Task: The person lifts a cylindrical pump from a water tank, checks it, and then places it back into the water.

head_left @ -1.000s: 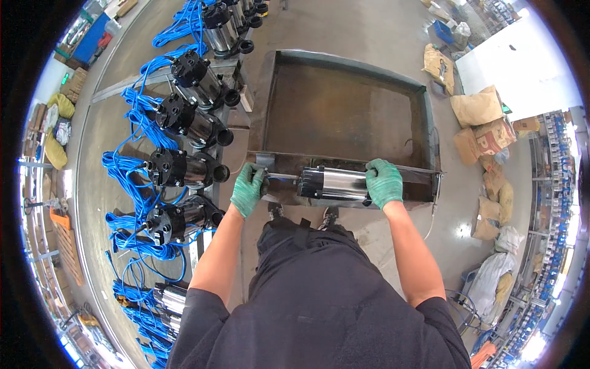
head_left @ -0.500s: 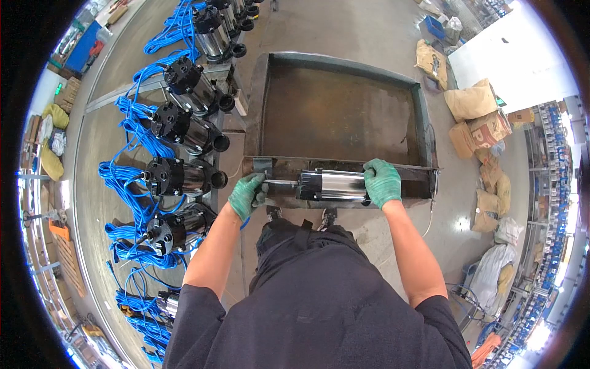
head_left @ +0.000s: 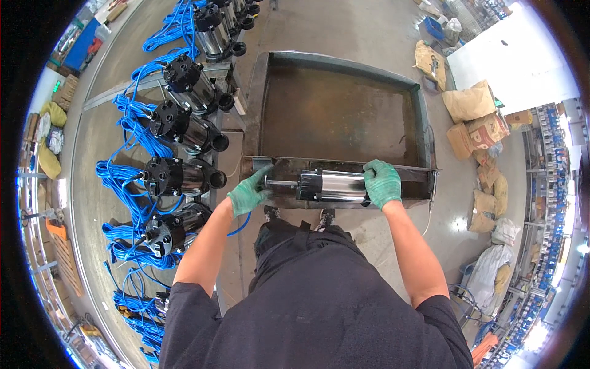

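I hold a shiny steel motor cylinder point(head_left: 335, 186) with a black end cap and a thin shaft sticking out to its left. It lies level across the near rim of a large rusty metal tray point(head_left: 335, 111). My left hand point(head_left: 249, 192), in a green glove, grips the shaft end. My right hand point(head_left: 381, 182), also green-gloved, is closed over the cylinder's right end. Both forearms reach up from my dark shirt at the bottom of the head view.
A row of black and steel pumps point(head_left: 178, 176) with coiled blue cables point(head_left: 126, 184) lines a bench on my left. Brown sacks point(head_left: 473, 101) lie on the concrete floor to the right. Shelving stands along the far right edge.
The cylinder and both hands stay in nearly the same place at the tray's near rim. My head has shifted a little, so the whole scene sits slightly differently in view.
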